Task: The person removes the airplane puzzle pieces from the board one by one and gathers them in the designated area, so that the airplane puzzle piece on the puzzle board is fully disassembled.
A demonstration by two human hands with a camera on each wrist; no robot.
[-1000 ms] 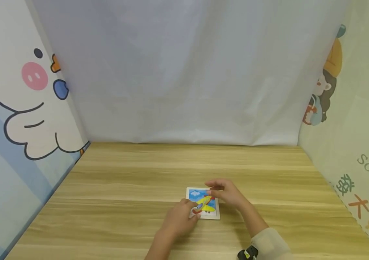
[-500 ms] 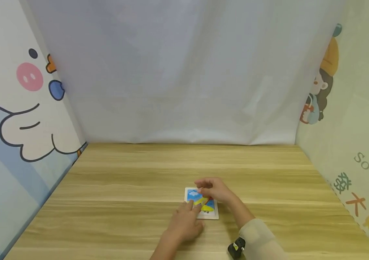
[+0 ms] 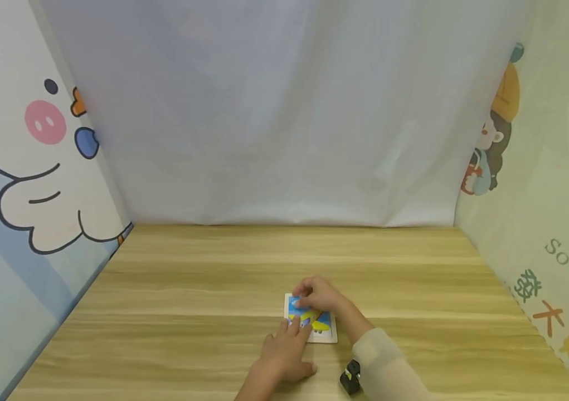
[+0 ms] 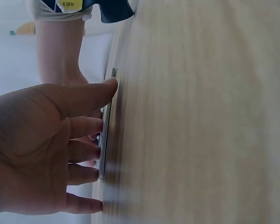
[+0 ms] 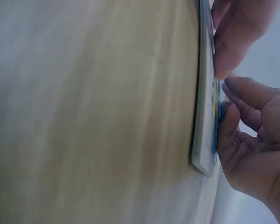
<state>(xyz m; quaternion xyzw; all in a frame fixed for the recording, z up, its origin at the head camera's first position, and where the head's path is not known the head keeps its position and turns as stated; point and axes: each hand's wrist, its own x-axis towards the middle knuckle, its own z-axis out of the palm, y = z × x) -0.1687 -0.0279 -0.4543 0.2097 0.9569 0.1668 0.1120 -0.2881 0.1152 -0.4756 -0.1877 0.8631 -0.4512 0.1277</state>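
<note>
A square jigsaw puzzle (image 3: pixel 323 322) with a white border lies flat on the wooden table, showing a yellow aeroplane on blue sky. My left hand (image 3: pixel 285 351) has its fingers spread straight over the puzzle's lower left part, fingertips resting on it; the thumb is apart on the near side. Over the upper edge, my right hand (image 3: pixel 318 294) is bent with its fingers loosely curved. In the right wrist view the thumb and forefinger of the right hand (image 5: pixel 254 126) touch the puzzle's face with a gap between them. The fingers cover part of the picture.
The wooden table (image 3: pixel 189 289) extends around the puzzle. A pale grey curtain (image 3: pixel 274 122) hangs behind it. Printed cartoon panels stand on both sides. A black device (image 3: pixel 350 377) sits at the right sleeve (image 3: pixel 384 362).
My right hand has moved left along the puzzle's upper edge. My left hand has flattened, its fingers spreading over the picture. The puzzle has stayed nearly in place.
</note>
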